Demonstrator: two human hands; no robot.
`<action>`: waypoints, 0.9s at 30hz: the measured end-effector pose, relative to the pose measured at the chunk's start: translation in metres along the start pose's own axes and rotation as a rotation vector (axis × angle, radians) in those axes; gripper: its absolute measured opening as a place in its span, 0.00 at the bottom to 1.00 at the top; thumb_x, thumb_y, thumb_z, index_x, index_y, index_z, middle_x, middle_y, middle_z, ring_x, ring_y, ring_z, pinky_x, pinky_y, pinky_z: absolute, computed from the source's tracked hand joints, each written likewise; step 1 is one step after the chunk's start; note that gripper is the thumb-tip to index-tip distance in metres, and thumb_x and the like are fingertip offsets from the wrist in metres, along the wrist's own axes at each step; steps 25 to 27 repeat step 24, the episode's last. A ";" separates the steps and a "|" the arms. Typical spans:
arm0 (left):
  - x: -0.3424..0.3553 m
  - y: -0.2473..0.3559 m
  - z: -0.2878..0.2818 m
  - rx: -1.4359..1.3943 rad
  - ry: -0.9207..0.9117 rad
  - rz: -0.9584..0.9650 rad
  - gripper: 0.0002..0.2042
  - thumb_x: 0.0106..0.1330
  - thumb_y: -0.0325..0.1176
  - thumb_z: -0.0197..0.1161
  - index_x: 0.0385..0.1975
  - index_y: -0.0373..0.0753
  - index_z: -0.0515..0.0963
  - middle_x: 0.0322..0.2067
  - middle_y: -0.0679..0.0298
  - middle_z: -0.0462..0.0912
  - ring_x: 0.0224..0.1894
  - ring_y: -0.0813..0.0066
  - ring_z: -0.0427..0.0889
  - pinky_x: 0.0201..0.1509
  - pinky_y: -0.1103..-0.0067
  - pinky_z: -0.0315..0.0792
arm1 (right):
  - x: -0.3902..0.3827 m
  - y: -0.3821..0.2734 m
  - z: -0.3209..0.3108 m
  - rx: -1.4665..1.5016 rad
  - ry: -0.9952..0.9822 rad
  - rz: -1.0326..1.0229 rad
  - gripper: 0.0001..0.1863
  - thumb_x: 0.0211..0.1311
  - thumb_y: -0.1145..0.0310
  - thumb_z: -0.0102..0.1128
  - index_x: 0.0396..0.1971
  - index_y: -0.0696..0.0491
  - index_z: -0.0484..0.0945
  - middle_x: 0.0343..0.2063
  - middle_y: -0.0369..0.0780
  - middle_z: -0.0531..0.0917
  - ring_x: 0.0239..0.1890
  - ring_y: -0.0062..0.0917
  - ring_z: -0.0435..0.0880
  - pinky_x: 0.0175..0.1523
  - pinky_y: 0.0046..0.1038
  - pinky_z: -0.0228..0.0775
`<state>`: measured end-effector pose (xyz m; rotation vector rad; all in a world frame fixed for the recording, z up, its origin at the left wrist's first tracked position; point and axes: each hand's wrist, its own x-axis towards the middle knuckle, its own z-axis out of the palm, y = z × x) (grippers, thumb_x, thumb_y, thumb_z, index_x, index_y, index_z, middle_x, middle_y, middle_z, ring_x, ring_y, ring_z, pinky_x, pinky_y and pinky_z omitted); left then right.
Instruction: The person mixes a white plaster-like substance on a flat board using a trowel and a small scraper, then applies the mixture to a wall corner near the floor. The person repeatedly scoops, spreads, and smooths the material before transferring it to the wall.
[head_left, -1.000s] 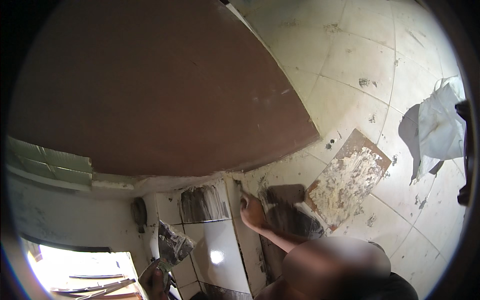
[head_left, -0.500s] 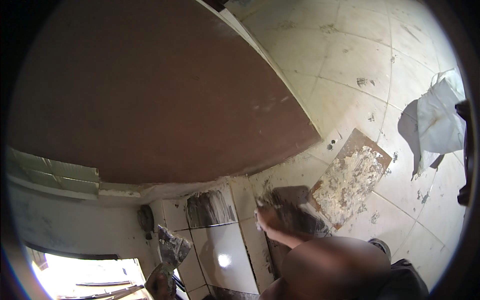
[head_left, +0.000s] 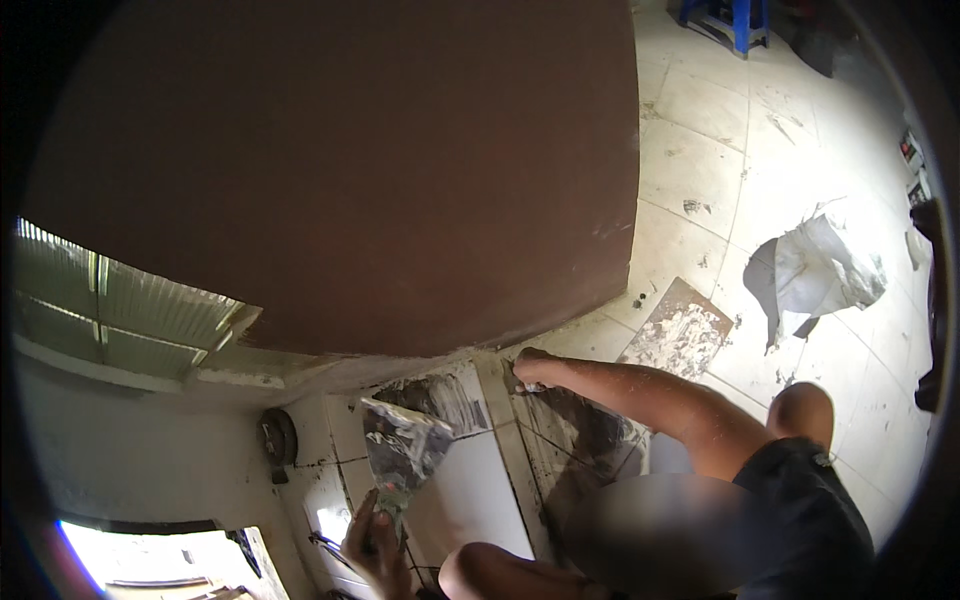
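Note:
My left hand (head_left: 378, 548) grips the handle of a putty knife (head_left: 408, 445) at the lower left. Its wide blade is smeared with grey and white paste and stands up in front of white wall tiles (head_left: 478, 490). The tile behind the blade carries dark, streaky smears. My right arm (head_left: 640, 395) stretches leftward from the lower right. My right hand (head_left: 527, 368) is closed at the edge of the tiled ledge, just below the large brown panel. Something whitish shows under its fingers, too small to name. Dark smeared tiles (head_left: 580, 430) lie below that hand.
A brown board (head_left: 680, 290) spread with pale paste lies on the tiled floor, right of my right hand. Farther right is a crumpled grey-white sack (head_left: 825, 265). A blue stool (head_left: 740, 25) stands at the far end. The brown panel (head_left: 380, 190) fills the upper left.
The view has shifted. The putty knife has come up and rightward, in front of the smeared tile. My right hand sits higher, with more of its arm in sight.

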<state>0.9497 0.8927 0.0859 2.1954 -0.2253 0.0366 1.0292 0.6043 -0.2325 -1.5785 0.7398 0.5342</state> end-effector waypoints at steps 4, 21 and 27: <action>-0.010 -0.026 0.015 -0.187 0.131 -0.246 0.25 0.73 0.50 0.60 0.54 0.31 0.80 0.32 0.68 0.81 0.27 0.83 0.74 0.26 0.86 0.65 | 0.035 -0.009 0.025 0.273 -0.007 0.029 0.08 0.59 0.73 0.59 0.30 0.61 0.84 0.31 0.50 0.86 0.29 0.34 0.87 0.32 0.39 0.79; -0.020 -0.106 0.028 -0.258 0.140 -0.176 0.21 0.76 0.45 0.58 0.52 0.31 0.79 0.28 0.68 0.77 0.22 0.85 0.69 0.19 0.85 0.59 | -0.049 -0.089 -0.010 -0.474 -0.075 -0.070 0.11 0.52 0.76 0.54 0.31 0.62 0.85 0.27 0.48 0.84 0.26 0.38 0.81 0.31 0.45 0.71; -0.018 -0.080 0.018 -0.295 0.074 -0.278 0.19 0.76 0.43 0.57 0.53 0.31 0.79 0.31 0.68 0.81 0.24 0.84 0.71 0.23 0.85 0.62 | -0.015 -0.059 0.001 -0.312 -0.159 -0.116 0.13 0.52 0.75 0.55 0.33 0.61 0.86 0.31 0.50 0.86 0.30 0.38 0.84 0.34 0.44 0.73</action>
